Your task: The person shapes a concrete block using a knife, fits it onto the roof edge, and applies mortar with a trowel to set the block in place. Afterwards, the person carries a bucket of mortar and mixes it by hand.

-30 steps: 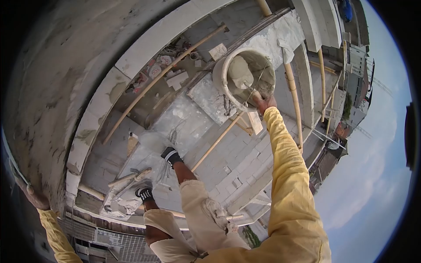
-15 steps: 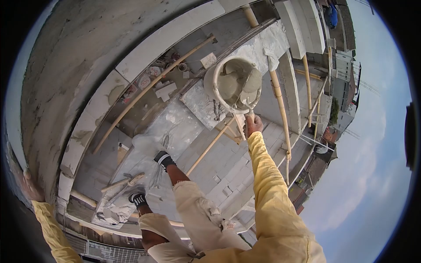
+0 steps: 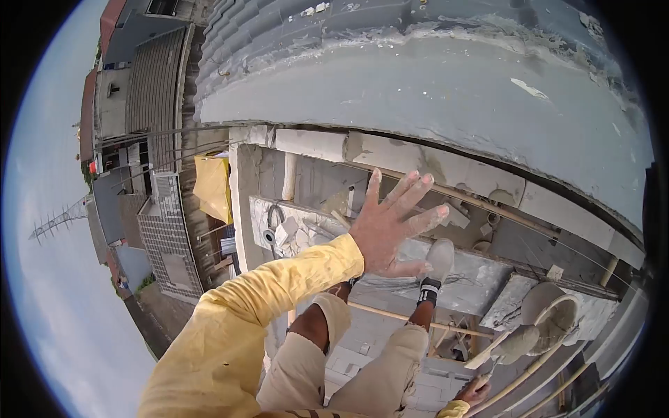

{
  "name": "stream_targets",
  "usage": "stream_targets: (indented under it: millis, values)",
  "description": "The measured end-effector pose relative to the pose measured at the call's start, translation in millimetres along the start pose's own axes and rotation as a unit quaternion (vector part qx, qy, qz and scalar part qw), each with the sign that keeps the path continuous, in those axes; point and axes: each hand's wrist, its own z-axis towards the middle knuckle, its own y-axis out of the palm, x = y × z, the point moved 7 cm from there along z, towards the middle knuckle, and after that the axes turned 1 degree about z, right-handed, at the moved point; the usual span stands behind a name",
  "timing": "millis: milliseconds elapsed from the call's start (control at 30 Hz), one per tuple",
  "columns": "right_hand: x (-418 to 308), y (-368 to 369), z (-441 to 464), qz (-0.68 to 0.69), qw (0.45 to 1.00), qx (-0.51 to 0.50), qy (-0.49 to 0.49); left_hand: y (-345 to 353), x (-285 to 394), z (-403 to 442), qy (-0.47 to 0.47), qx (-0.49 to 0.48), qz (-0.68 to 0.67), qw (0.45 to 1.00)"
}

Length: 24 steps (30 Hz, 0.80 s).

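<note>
My left hand [image 3: 394,226] is raised in the middle of the view, its fingers spread and nothing in it. Low at the right, my right hand [image 3: 474,390] grips the handle of a trowel [image 3: 516,344], whose blade carries grey mortar. Just beyond the blade is a round bucket [image 3: 568,306] with grey mortar inside, resting on the plank platform. My left hand appears in front of the platform and my shoe [image 3: 440,256]. The trowel blade overlaps the near side of the bucket; whether they touch I cannot tell.
A line of pale blocks [image 3: 310,144] runs along the grey wall [image 3: 418,90]. Below it lies the scaffold platform [image 3: 474,282], with scraps and a metal tool at its left end. Bamboo poles [image 3: 526,383] cross at the lower right. Roofs and a yellow sheet [image 3: 212,188] are at left.
The view has swung left, so the bucket now sits at the lower right. My left hand has come from the left edge to mid-view. The loaded trowel has come out of the bucket.
</note>
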Motion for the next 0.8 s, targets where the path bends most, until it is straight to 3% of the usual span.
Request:
stream_targets:
  millis: [67, 133, 200, 233, 333, 467, 600, 700, 800]
  values:
    - [-52, 44, -16, -0.038, 0.997, -0.062, 0.007, 29, -25, -72, -0.130, -0.035, -0.061, 0.989]
    - [-107, 88, -30, -0.014, 0.980, -0.042, -0.193, 61, -54, -161, -0.281, -0.080, -0.128, 0.948]
    - [-125, 145, -36, 0.009, 0.977, -0.186, -0.106, 83, -73, -248, -0.400, -0.097, -0.172, 0.895]
    - [-158, 171, -44, -0.030, 0.967, -0.190, -0.168, 88, -79, -288, -0.448, -0.098, -0.187, 0.869]
    - [-244, 264, -80, -0.059, 0.923, -0.224, -0.307, 99, -88, -392, -0.496, -0.057, -0.192, 0.845]
    - [-353, 376, -144, -0.050, 0.889, -0.293, -0.350, 105, -92, -479, -0.591, -0.014, -0.266, 0.761]
    - [-443, 487, -203, -0.034, 0.846, -0.357, -0.395, 117, -105, -526, -0.662, 0.057, -0.333, 0.669]
    - [-519, 553, -247, -0.071, 0.823, -0.386, -0.411, 140, -116, -551, -0.676, 0.103, -0.366, 0.631]
    - [-568, 625, -271, -0.106, 0.786, -0.345, -0.502, 159, -150, -557, -0.689, 0.161, -0.405, 0.578]
